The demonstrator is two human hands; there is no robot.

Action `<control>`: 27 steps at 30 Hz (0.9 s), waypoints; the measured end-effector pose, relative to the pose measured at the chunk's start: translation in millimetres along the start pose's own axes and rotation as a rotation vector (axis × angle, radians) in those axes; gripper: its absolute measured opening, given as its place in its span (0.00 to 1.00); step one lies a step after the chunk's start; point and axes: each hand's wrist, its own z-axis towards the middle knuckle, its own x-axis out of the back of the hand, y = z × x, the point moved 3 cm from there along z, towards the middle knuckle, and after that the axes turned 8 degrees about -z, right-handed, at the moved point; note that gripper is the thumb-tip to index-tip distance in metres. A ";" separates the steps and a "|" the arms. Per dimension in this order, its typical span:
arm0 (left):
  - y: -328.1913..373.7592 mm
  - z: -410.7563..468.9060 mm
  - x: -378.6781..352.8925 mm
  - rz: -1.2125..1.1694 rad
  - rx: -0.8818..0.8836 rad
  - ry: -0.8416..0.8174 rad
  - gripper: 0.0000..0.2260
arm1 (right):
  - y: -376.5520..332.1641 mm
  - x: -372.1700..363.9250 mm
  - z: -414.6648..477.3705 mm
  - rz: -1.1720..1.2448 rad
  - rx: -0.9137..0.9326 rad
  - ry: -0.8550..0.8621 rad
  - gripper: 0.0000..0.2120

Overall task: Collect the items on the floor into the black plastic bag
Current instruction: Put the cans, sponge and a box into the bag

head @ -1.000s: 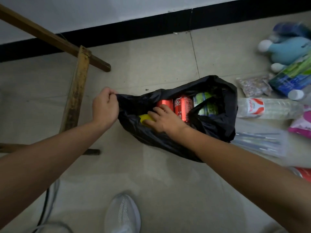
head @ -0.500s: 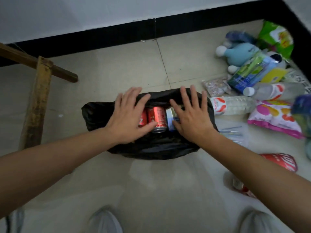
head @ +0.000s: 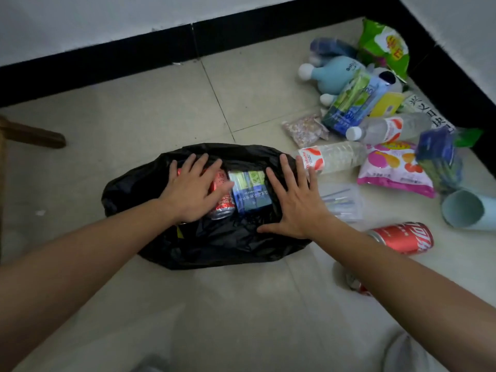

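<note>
The black plastic bag point(head: 214, 245) lies on the tiled floor with its mouth open towards me. Inside show red soda cans point(head: 224, 202) and a blue-green tissue pack point(head: 251, 191). My left hand point(head: 194, 190) lies flat, fingers spread, on the cans. My right hand point(head: 295, 200) lies flat with spread fingers on the bag's right side. To the right on the floor are a red cola can point(head: 402, 237), two clear water bottles point(head: 332, 157), a pink snack bag point(head: 394, 170), a clear pack of straws point(head: 341, 202) and a blue plush toy point(head: 332, 76).
More items sit by the corner: a green chip bag point(head: 386, 47), a blue tissue pack point(head: 354, 103), a small bag of beads point(head: 306, 130), a pale blue cup point(head: 469, 210) on its side. A wooden leg point(head: 35, 135) is at the left. My shoes show at the bottom edge.
A second ago my left hand pinched the bag's edge and my right reached inside. Both hands now lie flat and spread on the bag and its contents; the view shifted right.
</note>
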 end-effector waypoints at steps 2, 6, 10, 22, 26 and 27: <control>-3.9 17.5 7.2 -0.131 0.075 0.040 0.38 | -1.9 -1.4 9.7 -0.017 -0.023 -0.033 0.68; -10.4 44.1 13.0 -0.190 0.124 0.061 0.36 | 1.2 4.5 29.1 0.004 -0.030 -0.068 0.70; 0.5 56.0 23.4 -0.127 0.046 0.148 0.33 | 15.8 12.8 21.5 0.194 0.026 -0.050 0.64; 179.5 80.6 17.9 -0.195 -0.591 0.495 0.19 | 127.8 -42.2 -117.9 0.381 -0.664 0.046 0.27; 245.5 53.2 -23.6 -0.278 -0.818 0.376 0.19 | 146.7 -61.9 -148.7 0.139 -0.468 0.018 0.29; 256.9 43.3 -36.1 -0.307 -0.840 0.328 0.19 | 151.7 -65.7 -156.3 0.129 -0.533 0.039 0.28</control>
